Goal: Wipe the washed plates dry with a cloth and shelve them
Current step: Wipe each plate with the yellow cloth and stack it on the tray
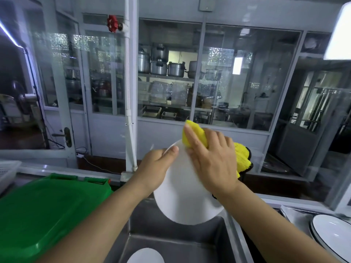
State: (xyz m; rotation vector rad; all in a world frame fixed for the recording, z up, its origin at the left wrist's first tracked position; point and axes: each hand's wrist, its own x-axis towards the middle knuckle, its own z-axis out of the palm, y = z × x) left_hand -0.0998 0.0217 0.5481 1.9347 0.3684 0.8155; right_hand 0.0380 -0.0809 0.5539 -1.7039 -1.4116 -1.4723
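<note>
While left hand (pixel 157 166) grips plate (pixel 182 202), right hand (pixel 212 158) presses cloth (pixel 193 135)

The plate (pixel 182 188) held up in the middle is plain white, no pattern that I can see. The cloth (pixel 241 158) on it is bright yellow and fluffy, with a black edge on its right side. Near left there's a solid green bin lid (pixel 47 211). The sink (pixel 171 242) is grey steel with another white plate (pixel 145 256) at the bottom. Near right, a white plate with a thin dark rim line (pixel 331 236). Far left, a red valve wheel (pixel 112 23) on a white pipe (pixel 130 73).
</note>
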